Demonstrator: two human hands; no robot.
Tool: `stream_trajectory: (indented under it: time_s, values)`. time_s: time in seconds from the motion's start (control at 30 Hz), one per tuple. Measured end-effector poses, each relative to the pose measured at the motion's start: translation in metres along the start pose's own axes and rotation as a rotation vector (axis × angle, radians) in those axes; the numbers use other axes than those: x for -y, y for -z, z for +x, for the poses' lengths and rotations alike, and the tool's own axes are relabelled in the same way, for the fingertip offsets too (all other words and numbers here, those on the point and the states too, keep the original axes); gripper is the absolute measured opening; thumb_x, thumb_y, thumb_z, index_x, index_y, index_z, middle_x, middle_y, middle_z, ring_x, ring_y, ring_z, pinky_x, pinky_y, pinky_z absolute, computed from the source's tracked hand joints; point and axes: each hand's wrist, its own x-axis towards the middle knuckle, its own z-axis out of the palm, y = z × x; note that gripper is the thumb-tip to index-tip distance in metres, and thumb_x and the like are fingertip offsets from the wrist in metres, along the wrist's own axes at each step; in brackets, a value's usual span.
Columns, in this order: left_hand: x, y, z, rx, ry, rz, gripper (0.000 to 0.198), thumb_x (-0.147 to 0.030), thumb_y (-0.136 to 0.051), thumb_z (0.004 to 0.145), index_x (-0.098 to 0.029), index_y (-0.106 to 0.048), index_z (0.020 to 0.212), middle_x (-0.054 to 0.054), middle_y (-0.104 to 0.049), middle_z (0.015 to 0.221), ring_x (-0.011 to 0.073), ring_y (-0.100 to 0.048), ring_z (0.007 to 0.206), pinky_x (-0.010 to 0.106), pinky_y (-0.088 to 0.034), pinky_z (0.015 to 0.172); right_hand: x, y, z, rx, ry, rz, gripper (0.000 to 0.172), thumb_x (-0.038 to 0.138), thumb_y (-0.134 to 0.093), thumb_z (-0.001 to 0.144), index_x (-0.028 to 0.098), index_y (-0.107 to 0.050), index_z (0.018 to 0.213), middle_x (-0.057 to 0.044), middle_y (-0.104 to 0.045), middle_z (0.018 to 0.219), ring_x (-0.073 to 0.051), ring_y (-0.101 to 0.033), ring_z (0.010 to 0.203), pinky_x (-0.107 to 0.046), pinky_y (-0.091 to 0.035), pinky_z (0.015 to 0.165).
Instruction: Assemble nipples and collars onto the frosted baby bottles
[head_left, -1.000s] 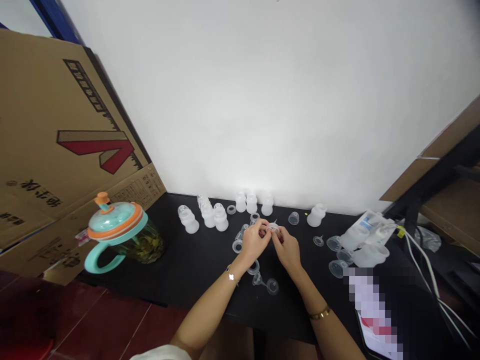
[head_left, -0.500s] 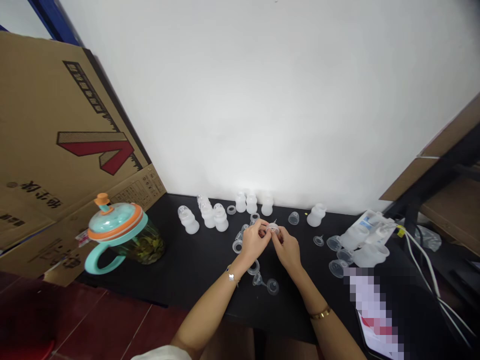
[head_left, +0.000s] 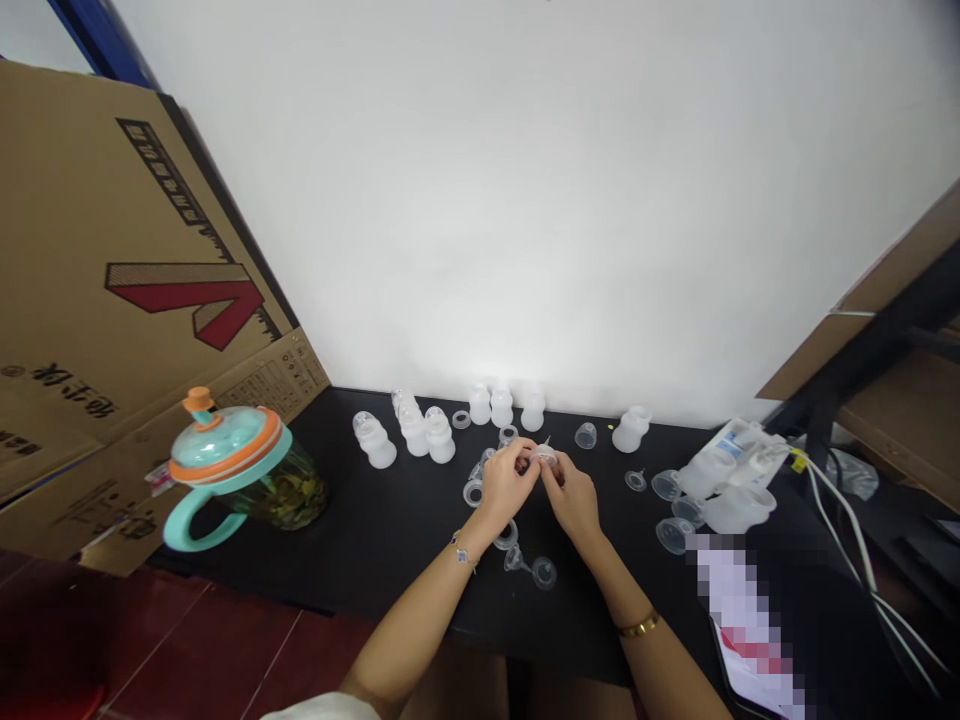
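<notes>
Over the middle of the black table, my left hand (head_left: 508,481) and my right hand (head_left: 571,494) meet, fingers closed on a white bottle collar (head_left: 546,455). A clear teat tip pokes up out of this collar; its lower part is hidden by my fingers. Around my left hand lie loose collars, one a white collar ring (head_left: 473,492) and another (head_left: 508,436) just behind the fingers. Nearer to me, beneath my wrists, are a clear teat (head_left: 514,559) and a round clear piece (head_left: 544,573). Behind my right hand sits a clear dome cap (head_left: 586,435).
White baby bottles (head_left: 439,440) stand at the left, and more bottles (head_left: 501,405) line the wall. A lone bottle (head_left: 631,430) and a teat (head_left: 636,480) are at right, before a bag of bottles (head_left: 739,470). A large tea jug (head_left: 262,480) stands left; a phone (head_left: 750,640) lies right.
Both hands stay together on the collar and teat, with only slight finger movement. The whole view shifts a little to the left.
</notes>
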Motion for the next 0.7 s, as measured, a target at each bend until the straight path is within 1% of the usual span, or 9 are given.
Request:
stream_trajectory:
  time_s: [0.13, 0.27, 0.4, 0.5, 0.6, 0.7]
  values:
    - [-0.005, 0.002, -0.001, -0.031, -0.006, 0.089, 0.016, -0.017, -0.063, 0.087, -0.025, -0.068, 0.101, -0.002, -0.075, 0.085, 0.0169, -0.067, 0.077, 0.028, -0.051, 0.074, -0.001, -0.001, 0.0, 0.017, -0.006, 0.019, 0.038, 0.048, -0.042, 0.098, 0.023, -0.067, 0.112, -0.001, -0.069, 0.07, -0.02, -0.064, 0.061, -0.026, -0.036, 0.058]
    - [-0.007, 0.002, -0.002, -0.043, -0.009, 0.127, 0.017, -0.018, -0.063, 0.089, -0.025, -0.069, 0.103, -0.001, -0.075, 0.087, 0.0177, -0.067, 0.078, 0.029, -0.051, 0.075, -0.002, -0.002, 0.001, 0.018, -0.023, 0.035, 0.037, 0.045, -0.043, 0.098, 0.023, -0.064, 0.119, -0.003, -0.073, 0.077, -0.022, -0.067, 0.066, -0.027, -0.039, 0.061]
    - [-0.005, 0.0, -0.003, -0.039, -0.028, 0.135, 0.019, -0.019, -0.062, 0.09, -0.025, -0.069, 0.107, 0.0, -0.075, 0.089, 0.0188, -0.068, 0.084, 0.029, -0.052, 0.078, -0.002, -0.003, 0.0, 0.004, -0.035, 0.059, 0.035, 0.046, -0.046, 0.097, 0.023, -0.064, 0.117, -0.003, -0.073, 0.078, -0.022, -0.068, 0.068, -0.027, -0.041, 0.062]
    - [-0.001, -0.002, -0.003, -0.041, -0.044, 0.11, 0.022, -0.021, -0.061, 0.092, -0.025, -0.068, 0.113, 0.002, -0.075, 0.096, 0.0195, -0.069, 0.09, 0.031, -0.054, 0.08, -0.002, -0.003, 0.0, -0.002, -0.025, 0.087, 0.036, 0.049, -0.044, 0.098, 0.022, -0.065, 0.112, -0.002, -0.071, 0.075, -0.021, -0.066, 0.065, -0.027, -0.04, 0.06]
    - [0.004, -0.006, -0.003, -0.022, -0.06, 0.042, 0.026, -0.022, -0.06, 0.093, -0.024, -0.066, 0.118, 0.003, -0.076, 0.105, 0.0204, -0.071, 0.096, 0.032, -0.057, 0.082, -0.003, -0.003, 0.0, -0.02, -0.027, 0.155, 0.039, 0.051, -0.043, 0.097, 0.021, -0.064, 0.112, -0.003, -0.072, 0.076, -0.021, -0.066, 0.065, -0.027, -0.042, 0.059]
    - [0.008, -0.008, -0.002, 0.009, -0.059, -0.051, 0.025, -0.02, -0.058, 0.093, -0.024, -0.066, 0.116, 0.004, -0.076, 0.108, 0.0202, -0.072, 0.097, 0.03, -0.059, 0.077, -0.004, -0.004, 0.001, -0.028, -0.034, 0.188, 0.041, 0.052, -0.044, 0.096, 0.021, -0.064, 0.113, -0.004, -0.072, 0.076, -0.022, -0.067, 0.066, -0.027, -0.043, 0.06]
